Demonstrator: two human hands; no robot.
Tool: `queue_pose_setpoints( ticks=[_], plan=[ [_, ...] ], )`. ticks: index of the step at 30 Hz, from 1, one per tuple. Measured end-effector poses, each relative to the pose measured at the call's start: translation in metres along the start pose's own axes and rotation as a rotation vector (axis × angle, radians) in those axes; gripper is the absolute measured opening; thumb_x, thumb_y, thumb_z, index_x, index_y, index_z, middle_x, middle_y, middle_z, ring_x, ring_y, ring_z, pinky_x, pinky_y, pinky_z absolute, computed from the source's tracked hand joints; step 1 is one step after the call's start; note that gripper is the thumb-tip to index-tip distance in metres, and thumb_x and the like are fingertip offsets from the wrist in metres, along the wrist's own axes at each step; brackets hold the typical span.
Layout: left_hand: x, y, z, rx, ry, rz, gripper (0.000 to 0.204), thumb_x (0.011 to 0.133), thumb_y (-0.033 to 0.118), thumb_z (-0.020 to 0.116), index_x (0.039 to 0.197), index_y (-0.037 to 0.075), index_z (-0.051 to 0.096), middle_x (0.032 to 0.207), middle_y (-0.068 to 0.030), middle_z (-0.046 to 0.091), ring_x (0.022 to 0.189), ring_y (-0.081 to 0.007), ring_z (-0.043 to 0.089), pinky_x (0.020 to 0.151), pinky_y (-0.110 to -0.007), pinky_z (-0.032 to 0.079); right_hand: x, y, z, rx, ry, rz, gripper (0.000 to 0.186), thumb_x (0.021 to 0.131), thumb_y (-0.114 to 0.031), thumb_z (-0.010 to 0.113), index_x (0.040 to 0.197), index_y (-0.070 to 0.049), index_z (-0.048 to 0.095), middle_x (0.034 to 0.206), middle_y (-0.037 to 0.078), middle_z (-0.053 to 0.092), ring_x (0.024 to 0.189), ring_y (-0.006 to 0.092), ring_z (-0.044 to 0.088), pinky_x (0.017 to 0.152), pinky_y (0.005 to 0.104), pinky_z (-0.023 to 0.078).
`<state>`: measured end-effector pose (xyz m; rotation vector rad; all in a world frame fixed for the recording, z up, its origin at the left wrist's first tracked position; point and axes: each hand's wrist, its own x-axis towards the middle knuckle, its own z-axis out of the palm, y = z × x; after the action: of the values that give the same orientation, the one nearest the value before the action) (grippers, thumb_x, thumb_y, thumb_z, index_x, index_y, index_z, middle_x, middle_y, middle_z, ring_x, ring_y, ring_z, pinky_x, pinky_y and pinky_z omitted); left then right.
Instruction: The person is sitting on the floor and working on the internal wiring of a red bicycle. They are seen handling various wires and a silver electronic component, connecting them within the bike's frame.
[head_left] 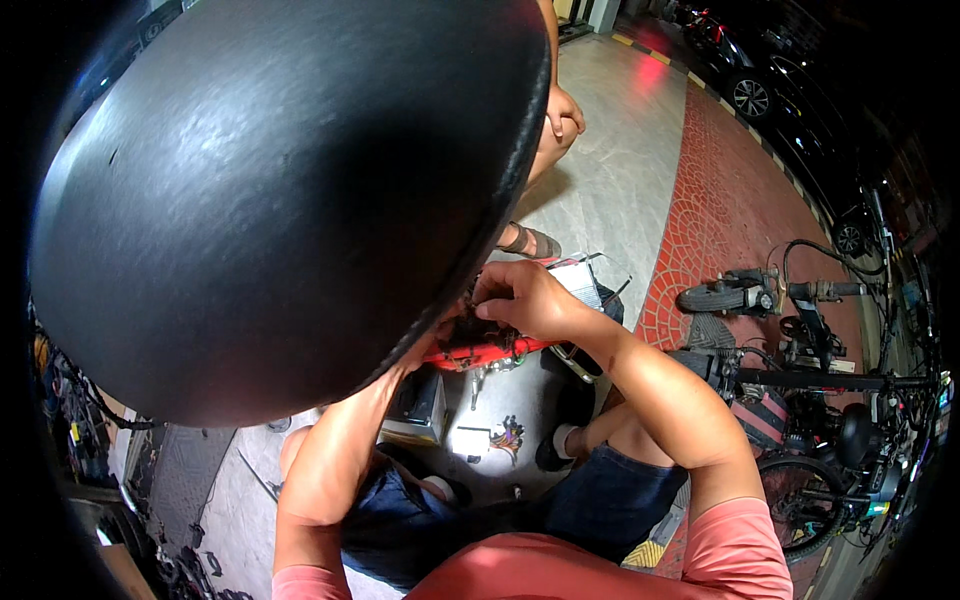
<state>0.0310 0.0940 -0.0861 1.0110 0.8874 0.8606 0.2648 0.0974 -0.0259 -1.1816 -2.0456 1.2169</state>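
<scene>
Over a red frame (490, 353), my right hand (530, 300) is closed, with thumb and fingertips pinched together by a dark tangle (464, 328) that looks like wiring. What the fingertips grip is too dark to name. My left hand (428, 345) reaches to the same spot from the other side. Its fingers are mostly hidden behind a large black padded shape (270, 200), seat-like with a seamed edge, which blocks the upper left. A ribbed silver-white part (577, 284) sits just beyond my right hand. The red frame's far side is also hidden.
Another person's hand (565, 108) rests on a knee, and their sandal (532, 242) is close beyond the frame. On the floor between my legs lie a black box (418, 408), a white card-like piece (470, 441) and a multicoloured bundle (507, 438). Bikes or scooters (790, 380) crowd the right.
</scene>
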Motion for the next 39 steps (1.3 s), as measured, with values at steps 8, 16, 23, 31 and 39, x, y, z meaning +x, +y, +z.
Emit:
queue_pose_setpoints(
  ticks=[8,16,23,31,39],
  plan=[
    [-0.006,0.003,0.02,-0.045,-0.013,0.211,0.014,0.098,0.006,0.068,0.111,0.004,0.063,0.084,-0.0011,0.063,0.059,-0.0093,0.055,0.051,-0.023,0.043,0.001,0.006,0.0,0.031,0.066,-0.02,0.02,0.087,-0.009,0.078,0.102,0.002,0.073,0.087,0.011,0.076,0.083,0.0191,0.071,0.077,0.0357,0.057],
    [-0.004,0.0,0.019,0.07,-0.052,0.272,0.035,0.096,0.0,0.063,0.129,0.003,0.051,0.101,-0.0077,0.068,0.072,-0.0154,0.066,0.059,-0.028,0.057,0.003,0.001,-0.006,-0.009,-0.034,-0.022,0.023,0.085,-0.008,0.074,0.107,-0.002,0.075,0.091,0.01,0.077,0.084,0.0196,0.072,0.079,0.0356,0.057],
    [-0.003,0.002,0.016,0.016,-0.056,0.229,0.041,0.088,-0.006,0.059,0.129,0.0,0.055,0.107,-0.0123,0.069,0.081,-0.0212,0.07,0.065,-0.032,0.062,0.002,-0.006,-0.006,-0.083,-0.107,-0.048,0.021,0.084,-0.008,0.074,0.104,-0.002,0.074,0.086,0.008,0.074,0.08,0.0178,0.07,0.073,0.0345,0.056],
    [-0.001,0.005,0.012,0.049,-0.055,0.18,0.037,0.086,-0.004,0.056,0.122,-0.001,0.059,0.106,-0.0129,0.07,0.08,-0.0216,0.07,0.064,-0.032,0.059,-0.001,-0.013,-0.004,-0.218,-0.137,-0.113,0.015,0.085,-0.008,0.074,0.097,-0.001,0.07,0.083,0.01,0.072,0.078,0.0217,0.07,0.072,0.0361,0.055],
    [-0.005,0.009,0.012,0.171,-0.061,0.156,0.009,0.096,0.006,0.07,0.104,0.003,0.066,0.084,-0.0022,0.066,0.06,-0.0109,0.059,0.055,-0.026,0.049,-0.005,-0.018,-0.003,-0.26,0.134,-0.11,0.018,0.083,-0.015,0.072,0.093,0.0,0.069,0.081,0.018,0.072,0.075,0.0343,0.072,0.07,0.0431,0.056]
  ],
)
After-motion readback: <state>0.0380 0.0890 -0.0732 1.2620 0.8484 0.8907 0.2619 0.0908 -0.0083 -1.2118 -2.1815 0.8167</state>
